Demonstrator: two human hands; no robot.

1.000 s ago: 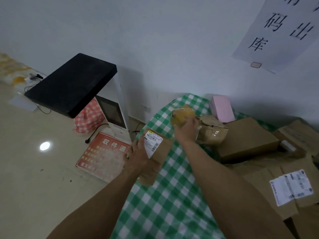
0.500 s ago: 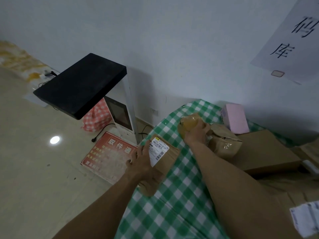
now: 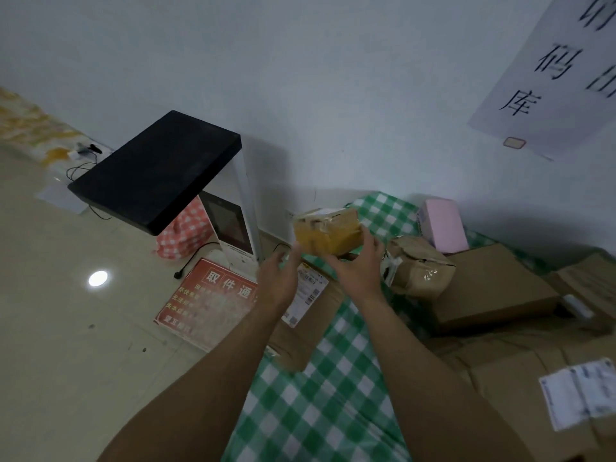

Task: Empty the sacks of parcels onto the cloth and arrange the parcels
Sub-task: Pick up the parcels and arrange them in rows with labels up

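Holding a yellow parcel [image 3: 328, 235] at frame centre, the right hand [image 3: 358, 266] gripped it; left hand [image 3: 278, 283] fingers spread beside it.

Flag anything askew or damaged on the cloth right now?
Two things. The labelled brown parcel overhangs the left edge of the checked cloth, partly over the floor. The crumpled tan parcel beside the flat carton looks dented and wrinkled. Nothing spilled. The right hand holds the small yellow parcel raised.

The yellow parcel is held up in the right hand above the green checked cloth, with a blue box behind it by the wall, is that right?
Not quite: the head view shows the box by the wall is pink, not blue. The right hand does hold the yellow parcel above the green checked cloth.
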